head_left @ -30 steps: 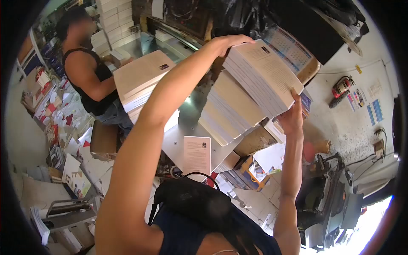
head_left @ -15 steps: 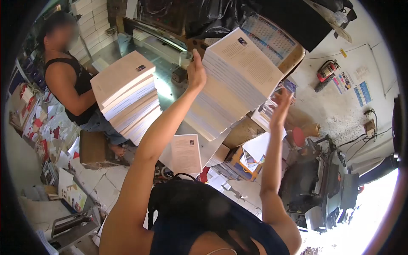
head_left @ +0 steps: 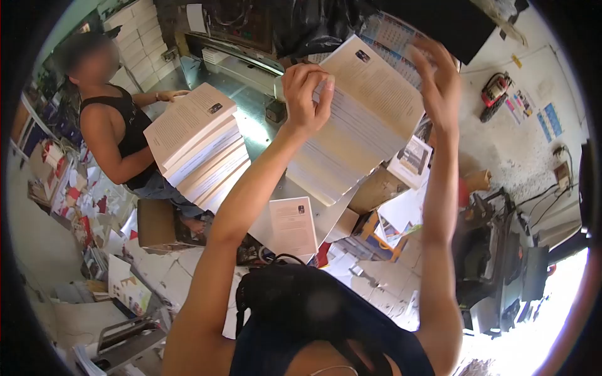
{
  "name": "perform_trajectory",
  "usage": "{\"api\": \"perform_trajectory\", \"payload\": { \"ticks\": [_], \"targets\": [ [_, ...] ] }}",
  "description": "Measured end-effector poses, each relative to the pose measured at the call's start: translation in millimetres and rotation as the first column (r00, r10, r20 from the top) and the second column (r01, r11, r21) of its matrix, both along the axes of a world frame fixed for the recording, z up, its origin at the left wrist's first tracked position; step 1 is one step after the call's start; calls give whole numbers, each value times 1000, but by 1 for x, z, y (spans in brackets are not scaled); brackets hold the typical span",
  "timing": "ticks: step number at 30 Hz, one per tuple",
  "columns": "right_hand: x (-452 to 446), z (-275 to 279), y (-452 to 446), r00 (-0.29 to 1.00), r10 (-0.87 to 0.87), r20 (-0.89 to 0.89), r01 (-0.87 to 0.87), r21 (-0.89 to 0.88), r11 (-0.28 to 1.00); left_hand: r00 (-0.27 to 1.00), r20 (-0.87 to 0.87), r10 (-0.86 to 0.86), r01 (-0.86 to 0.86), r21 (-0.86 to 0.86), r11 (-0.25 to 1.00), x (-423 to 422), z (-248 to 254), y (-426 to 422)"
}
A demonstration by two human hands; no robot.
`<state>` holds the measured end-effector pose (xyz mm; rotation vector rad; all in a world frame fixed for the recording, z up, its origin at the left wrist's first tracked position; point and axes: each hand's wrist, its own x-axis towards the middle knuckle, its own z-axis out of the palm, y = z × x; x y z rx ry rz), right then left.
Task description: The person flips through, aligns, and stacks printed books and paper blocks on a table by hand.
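A tall stack of beige paperback books (head_left: 382, 94), back covers up, stands on the table between my hands. My left hand (head_left: 307, 100) is at its left side near the top, fingers curled inward and thumb bent; I see nothing in it. Whether it touches the books I cannot tell. My right hand (head_left: 442, 88) is raised by the stack's right corner, fingers apart and bent, slightly blurred, holding nothing. A second, less even stack of similar books (head_left: 191, 119) stands to the left. One single book (head_left: 293, 227) lies near the table's front edge.
Another person (head_left: 116, 119) sits at the left behind the second stack. Black plastic (head_left: 320, 28) and calendar sheets (head_left: 389, 37) lie beyond the table. A framed picture or box (head_left: 411, 161) and papers are at the right; a fire extinguisher (head_left: 495, 94) hangs on the wall.
My right hand has risen from the stack's lower right side to its upper right corner. My left hand has gone from flat against the side to curled. The view has shifted slightly.
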<state>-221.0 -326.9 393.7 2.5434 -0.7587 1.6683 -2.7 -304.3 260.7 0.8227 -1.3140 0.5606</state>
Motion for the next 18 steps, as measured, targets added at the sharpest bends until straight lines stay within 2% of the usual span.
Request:
{"api": "perform_trajectory", "payload": {
  "ticks": [1,3,6,9,12,15,18],
  "targets": [
    [9,8,-22,984,-16,-176,-18,-189,982,999,29,-14,13,25,1000,-2,-3,-4],
    [30,-13,-53,847,73,-526,34,190,981,1000,-24,-7,7,9,1000,-7,-8,-9],
    [41,-29,-61,727,83,-682,35,158,987,997,-60,-48,50,27,998,-10,-4,1],
    [41,-27,-70,723,175,-669,-8,245,970,994,-100,-34,38,45,998,-8,2,8],
    [26,-23,-69,849,212,-483,-88,266,960,919,-367,-145,175,49,983,-5,0,0],
    [7,-19,-76,909,121,-398,-28,230,973,921,-363,-141,205,146,968,6,0,-7],
    [18,-15,-91,821,183,-541,-84,202,976,944,-308,-122,162,108,981,2,9,-18]
  ]
}}
